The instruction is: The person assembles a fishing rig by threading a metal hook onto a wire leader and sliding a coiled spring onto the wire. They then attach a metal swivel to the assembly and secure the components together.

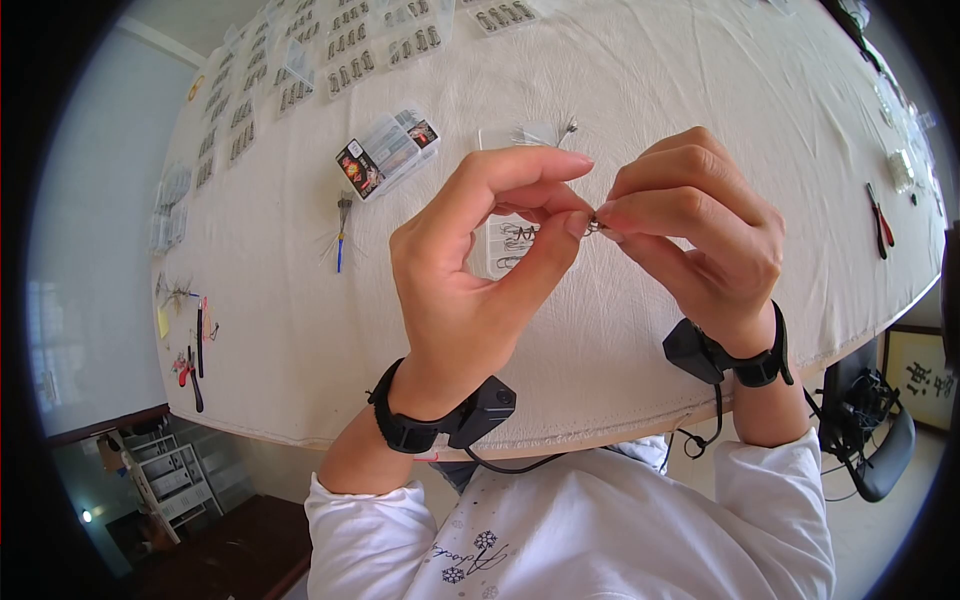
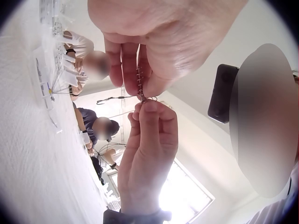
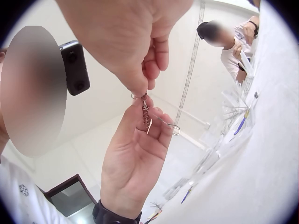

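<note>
My left hand (image 1: pixel 450 265) and right hand (image 1: pixel 712 230) meet fingertip to fingertip above the table. Thumb and fingers of the left pinch a small coiled wire spring (image 2: pixel 139 80), its coil lying along the fingers. From the same spot a thin wire (image 3: pixel 175 129) with a looped end sticks out sideways. Right thumb and fingertips grip the metal fitting at the spring's end, where a small ring (image 2: pixel 154 99) shows. Most of that fitting is hidden by the fingertips. Below the left hand, a clear compartment case (image 1: pixel 497 262) holds several wire pieces.
A labelled plastic box (image 1: pixel 388 155) stands left of the hands, near a blue-handled wire bundle (image 1: pixel 342 238). Pliers (image 1: pixel 879 222) lie at right, another pair (image 1: pixel 186 372) at left. Clear trays (image 1: pixel 350 72) of metal pieces line the back. Other people (image 2: pixel 96 126) sit across the table.
</note>
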Action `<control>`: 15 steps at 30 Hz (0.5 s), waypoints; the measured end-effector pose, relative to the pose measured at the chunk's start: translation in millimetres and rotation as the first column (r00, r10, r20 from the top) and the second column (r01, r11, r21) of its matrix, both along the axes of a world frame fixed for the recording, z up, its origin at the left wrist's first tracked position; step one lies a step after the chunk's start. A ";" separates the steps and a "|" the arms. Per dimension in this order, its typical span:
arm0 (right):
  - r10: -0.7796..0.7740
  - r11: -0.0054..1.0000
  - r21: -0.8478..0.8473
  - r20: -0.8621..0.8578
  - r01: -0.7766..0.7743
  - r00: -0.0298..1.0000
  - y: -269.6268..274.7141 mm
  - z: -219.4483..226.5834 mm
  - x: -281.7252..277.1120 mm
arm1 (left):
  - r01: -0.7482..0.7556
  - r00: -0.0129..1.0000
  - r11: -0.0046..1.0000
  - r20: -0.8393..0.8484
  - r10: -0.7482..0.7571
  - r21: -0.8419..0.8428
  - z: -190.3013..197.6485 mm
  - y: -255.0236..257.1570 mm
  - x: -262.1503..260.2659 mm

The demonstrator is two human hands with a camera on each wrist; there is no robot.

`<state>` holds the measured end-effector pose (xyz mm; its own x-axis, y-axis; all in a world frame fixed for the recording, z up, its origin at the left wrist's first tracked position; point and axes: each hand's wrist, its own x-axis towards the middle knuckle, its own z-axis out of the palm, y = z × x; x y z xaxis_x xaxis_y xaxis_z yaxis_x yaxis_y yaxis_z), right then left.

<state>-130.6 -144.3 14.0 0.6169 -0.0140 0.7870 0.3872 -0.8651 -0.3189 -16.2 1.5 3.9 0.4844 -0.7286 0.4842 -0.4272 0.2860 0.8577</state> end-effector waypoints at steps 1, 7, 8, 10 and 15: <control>-0.003 1.000 -0.006 0.001 0.003 1.000 -0.1 0.1 0.0 | -0.002 1.000 1.000 0.012 0.002 0.001 -0.2 0.0 0.3; -0.022 1.000 -0.013 -0.004 0.022 1.000 0.1 0.5 -0.4 | -0.011 0.999 1.000 0.042 0.011 -0.003 -0.5 -0.1 0.4; -0.023 1.000 -0.007 -0.007 0.023 1.000 0.3 0.5 -0.4 | -0.009 0.999 1.000 0.044 0.009 -0.001 -0.5 0.0 0.4; -0.025 1.000 0.004 -0.012 0.025 1.000 0.4 0.3 -0.2 | -0.007 0.999 1.000 0.047 0.007 0.002 -0.4 0.0 0.7; -0.033 0.999 -0.015 -0.009 0.033 0.999 -0.1 0.2 -0.1 | -0.016 0.998 1.000 0.067 0.015 0.010 -1.6 0.1 1.6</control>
<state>-130.8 -144.4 14.2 0.6231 -0.0228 0.7818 0.3557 -0.8820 -0.3092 -14.6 1.6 2.3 0.4624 -0.7266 0.5082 -0.4876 0.2703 0.8302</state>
